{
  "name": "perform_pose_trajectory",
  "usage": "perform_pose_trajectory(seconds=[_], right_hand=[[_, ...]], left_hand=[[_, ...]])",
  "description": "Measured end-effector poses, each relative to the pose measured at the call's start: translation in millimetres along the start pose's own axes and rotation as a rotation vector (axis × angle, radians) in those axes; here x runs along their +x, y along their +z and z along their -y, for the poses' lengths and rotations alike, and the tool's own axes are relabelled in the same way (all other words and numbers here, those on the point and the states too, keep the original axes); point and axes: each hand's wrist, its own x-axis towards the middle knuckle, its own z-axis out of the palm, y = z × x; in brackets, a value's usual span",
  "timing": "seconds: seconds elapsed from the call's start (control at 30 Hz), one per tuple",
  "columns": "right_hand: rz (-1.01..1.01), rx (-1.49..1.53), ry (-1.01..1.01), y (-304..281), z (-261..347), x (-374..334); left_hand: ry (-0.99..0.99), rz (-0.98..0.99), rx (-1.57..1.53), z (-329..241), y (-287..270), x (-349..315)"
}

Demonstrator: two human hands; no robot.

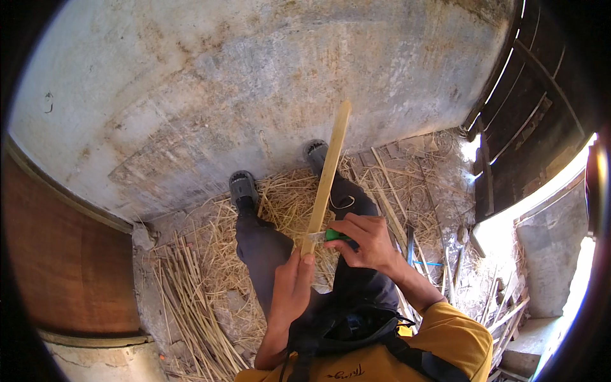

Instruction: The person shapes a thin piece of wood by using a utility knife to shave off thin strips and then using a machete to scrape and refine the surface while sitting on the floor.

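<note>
A long, flat pale-yellow strip, apparently bamboo (330,168), slants up and away in front of me. Its near end is pinched between the thumb and fingers of my left hand (293,283). My right hand (366,243) is closed round the green handle of a knife (335,235). The short blade lies against the strip just above my left thumb. A thin curled shaving (344,204) shows to the right of the strip, over my right leg.
Straw-like shavings (283,207) cover the floor around my sandalled feet. A bundle of thin strips (191,299) lies at left, and more sticks (509,318) at right. A stained wall (254,89) stands ahead, brown panel (70,254) left, dark slatted boards (534,127) right. A black bag (350,331) hangs at my waist.
</note>
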Motion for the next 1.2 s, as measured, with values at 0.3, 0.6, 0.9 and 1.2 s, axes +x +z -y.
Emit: perform_pose_trajectory(seconds=[0.3,0.6,0.9,1.2], right_hand=[[-0.033,0.003,-0.035,4.8,-5.5,1.8],[-0.120,-0.039,0.250,-8.0,-18.7,11.7],[-0.056,0.015,0.132,-2.8,-38.8,21.4],[-0.146,0.050,0.155,1.3,-63.9,44.0]], left_hand=[[-0.030,0.002,-0.019,1.5,-3.4,-5.1],[-0.145,0.017,0.090,7.6,-4.3,-18.6],[-0.149,-0.009,0.052,12.8,-12.5,-27.4],[-0.185,-0.030,0.035,25.7,-17.4,-43.1]])
